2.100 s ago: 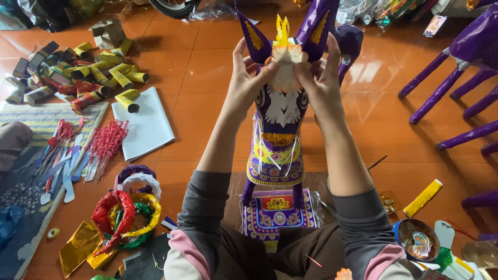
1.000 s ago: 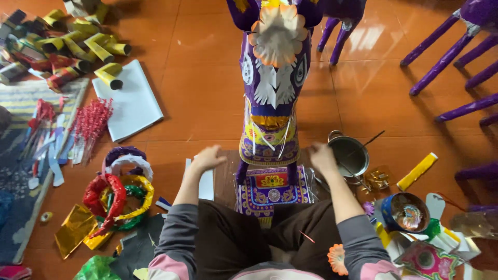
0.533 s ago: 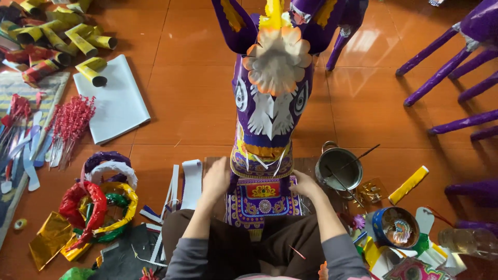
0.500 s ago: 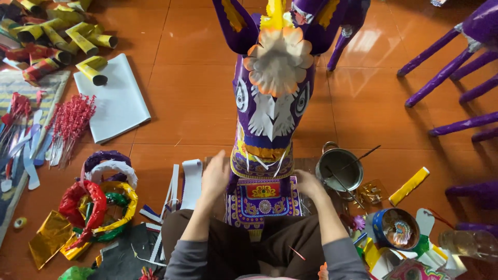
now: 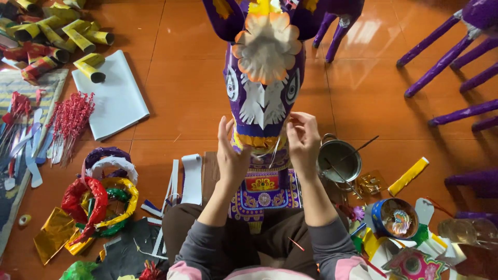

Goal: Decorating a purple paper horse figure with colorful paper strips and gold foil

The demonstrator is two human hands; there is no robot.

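A tall purple paper horse figure [image 5: 264, 98] stands on the floor between my knees, with white eye and muzzle shapes, a cream and orange paper flower on its forehead and a patterned purple cloth panel [image 5: 263, 193] below. My left hand [image 5: 232, 155] presses flat against the left side of its lower muzzle, fingers spread. My right hand [image 5: 302, 139] pinches thin shiny strands at the right side of the muzzle. Yellow fringe hangs between both hands.
A metal pot [image 5: 339, 161] with a stick sits right of the figure. Coloured paper rings [image 5: 101, 194], white strips [image 5: 191, 179], a white sheet [image 5: 111, 96], red tassel sticks [image 5: 70, 116] and yellow rolls [image 5: 78, 36] lie left. Purple legs [image 5: 446, 57] stand at the right.
My hands came down from the figure's head to its base, then rose to the lower muzzle. The view has moved closer to the figure.
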